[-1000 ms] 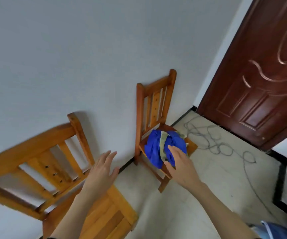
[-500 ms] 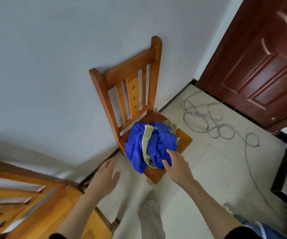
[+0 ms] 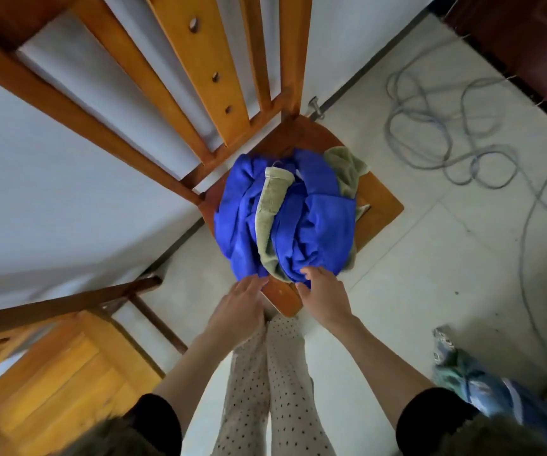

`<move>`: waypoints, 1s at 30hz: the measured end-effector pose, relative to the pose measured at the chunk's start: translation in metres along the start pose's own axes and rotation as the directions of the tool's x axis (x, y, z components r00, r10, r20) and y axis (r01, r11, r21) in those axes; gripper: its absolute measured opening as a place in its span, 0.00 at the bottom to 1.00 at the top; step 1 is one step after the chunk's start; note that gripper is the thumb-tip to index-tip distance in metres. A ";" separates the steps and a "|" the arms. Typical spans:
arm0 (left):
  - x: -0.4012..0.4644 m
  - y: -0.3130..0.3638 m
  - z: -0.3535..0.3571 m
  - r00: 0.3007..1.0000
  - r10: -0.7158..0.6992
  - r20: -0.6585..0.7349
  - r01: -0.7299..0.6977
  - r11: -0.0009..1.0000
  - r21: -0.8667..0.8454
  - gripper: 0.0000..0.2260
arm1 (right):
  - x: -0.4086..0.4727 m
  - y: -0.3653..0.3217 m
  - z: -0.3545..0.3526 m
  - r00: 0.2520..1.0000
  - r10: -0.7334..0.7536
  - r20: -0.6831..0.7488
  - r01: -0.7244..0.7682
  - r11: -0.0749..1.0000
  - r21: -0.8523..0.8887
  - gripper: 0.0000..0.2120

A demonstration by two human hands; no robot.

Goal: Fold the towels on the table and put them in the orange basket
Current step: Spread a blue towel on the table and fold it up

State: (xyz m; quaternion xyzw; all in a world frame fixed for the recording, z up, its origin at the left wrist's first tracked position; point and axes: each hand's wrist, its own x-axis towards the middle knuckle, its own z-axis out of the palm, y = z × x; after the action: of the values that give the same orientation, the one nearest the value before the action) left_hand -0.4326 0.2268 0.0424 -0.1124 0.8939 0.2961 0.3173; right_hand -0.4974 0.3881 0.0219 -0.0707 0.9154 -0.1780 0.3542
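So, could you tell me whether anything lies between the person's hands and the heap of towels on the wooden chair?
Nothing visible does. The left hand and right hand are already at the near edge of the crumpled blue and olive-green towels on the wooden chair seat.

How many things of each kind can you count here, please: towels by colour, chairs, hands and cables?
Blue towels: 1 bundle, possibly more than one cloth
Green towels: 1 visible, partly buried
Wooden chairs: 2
Hands: 2, left hand, right hand
Grey cable: 1
Total: 7
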 end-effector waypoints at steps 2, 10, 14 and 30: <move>0.006 -0.009 0.014 1.000 -0.013 0.003 0.013 1.000 -0.013 0.21 | 0.013 0.003 0.022 1.000 0.001 0.010 -0.001 1.000 -0.010 0.15; 0.049 -0.032 0.038 0.995 0.065 -0.081 -0.070 0.996 -0.056 0.19 | 0.052 0.011 0.084 0.986 0.015 -0.164 -0.052 0.973 -0.227 0.12; 0.064 -0.040 0.036 0.991 0.074 -0.108 -0.079 0.996 -0.047 0.18 | 0.062 0.012 0.090 0.987 0.034 -0.158 -0.061 0.984 -0.167 0.08; 0.065 0.068 -0.070 0.927 0.302 -0.221 -0.319 0.947 -0.047 0.11 | -0.004 -0.019 -0.088 0.881 -0.287 -0.377 0.301 0.953 -0.023 0.10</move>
State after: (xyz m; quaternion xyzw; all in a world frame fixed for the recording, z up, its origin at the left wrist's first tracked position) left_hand -0.5441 0.2386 0.0764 -0.0132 0.9160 0.3654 0.1651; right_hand -0.5544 0.3958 0.0919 -0.1669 0.9414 -0.2562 0.1422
